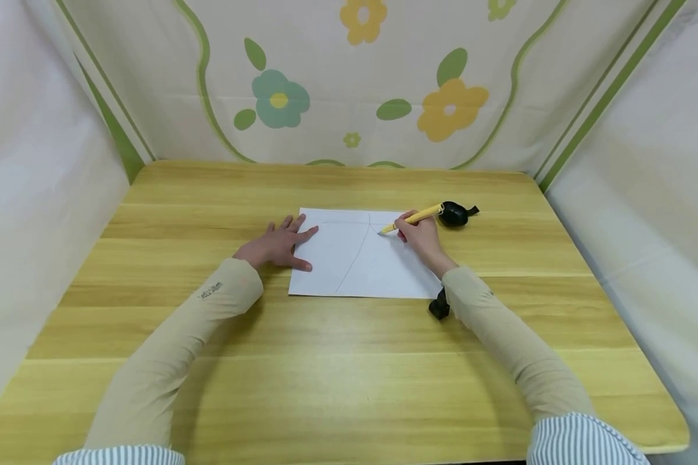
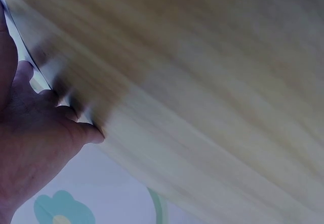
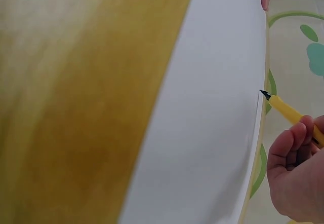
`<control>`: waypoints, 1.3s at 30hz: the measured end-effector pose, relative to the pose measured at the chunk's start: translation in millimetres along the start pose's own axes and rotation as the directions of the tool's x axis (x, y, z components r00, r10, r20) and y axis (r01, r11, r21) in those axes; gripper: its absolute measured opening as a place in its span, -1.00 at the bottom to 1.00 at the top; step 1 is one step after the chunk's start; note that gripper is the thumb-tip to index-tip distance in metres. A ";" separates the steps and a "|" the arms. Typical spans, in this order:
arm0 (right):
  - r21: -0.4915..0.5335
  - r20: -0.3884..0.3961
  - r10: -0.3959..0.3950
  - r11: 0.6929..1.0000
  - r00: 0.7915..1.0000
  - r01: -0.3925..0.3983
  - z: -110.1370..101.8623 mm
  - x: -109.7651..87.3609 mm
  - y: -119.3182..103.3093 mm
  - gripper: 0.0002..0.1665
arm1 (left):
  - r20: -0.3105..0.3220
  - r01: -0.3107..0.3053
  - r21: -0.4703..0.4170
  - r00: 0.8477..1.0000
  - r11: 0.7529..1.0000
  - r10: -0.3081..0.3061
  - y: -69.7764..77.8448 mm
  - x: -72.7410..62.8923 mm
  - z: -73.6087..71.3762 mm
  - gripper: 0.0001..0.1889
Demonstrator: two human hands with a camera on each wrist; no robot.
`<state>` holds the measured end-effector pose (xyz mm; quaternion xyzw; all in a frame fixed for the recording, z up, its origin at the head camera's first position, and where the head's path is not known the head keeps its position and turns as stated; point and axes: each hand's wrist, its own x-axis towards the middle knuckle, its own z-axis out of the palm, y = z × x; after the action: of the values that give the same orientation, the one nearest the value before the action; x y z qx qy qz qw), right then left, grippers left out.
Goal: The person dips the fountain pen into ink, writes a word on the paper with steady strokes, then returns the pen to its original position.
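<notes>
A white sheet of paper (image 1: 326,271) lies on the wooden table, with a few thin dark lines drawn across it. My left hand (image 1: 279,245) rests on the sheet's left edge, its fingers and thumb spread. In the left wrist view, the left hand (image 2: 40,127) lies along that edge. My right hand (image 1: 424,240) pinches a yellow pen (image 1: 419,214) above the upper right part of the sheet. The pen's dark pointed nib is at the paper, close to where the lines meet. In the right wrist view, the right hand (image 3: 298,168) holds the pen (image 3: 284,110) with curled fingers.
A glossy black rounded object (image 1: 454,214) with a short tail is just beyond the right hand. Another small black item (image 1: 439,305) is beside the right wrist. Flowered white cloth (image 1: 349,77) hangs behind the wooden table (image 1: 337,374).
</notes>
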<state>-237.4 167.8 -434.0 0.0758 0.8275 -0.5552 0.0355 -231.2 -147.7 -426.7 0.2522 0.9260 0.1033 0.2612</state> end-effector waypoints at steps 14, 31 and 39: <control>0.010 0.010 -0.008 1.000 1.000 0.008 1.3 -0.9 -0.3 -0.83 | -0.011 -0.006 0.006 1.000 1.000 0.006 -2.6 -5.7 -0.3 0.00; 0.007 0.012 0.009 1.000 1.000 -0.009 -1.0 -8.1 2.0 -0.81 | -0.003 -0.002 0.008 1.000 1.000 0.002 -1.6 -6.1 1.7 0.00; 0.006 0.019 0.038 0.999 0.999 -0.038 -1.4 -9.4 2.9 -0.82 | 0.004 0.004 0.008 1.000 1.000 -0.004 -2.2 -6.6 1.8 0.00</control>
<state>-227.6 169.4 -434.8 0.0863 0.8237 -0.5578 0.0536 -226.4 -153.0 -426.1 0.2515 0.9264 0.0988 0.2621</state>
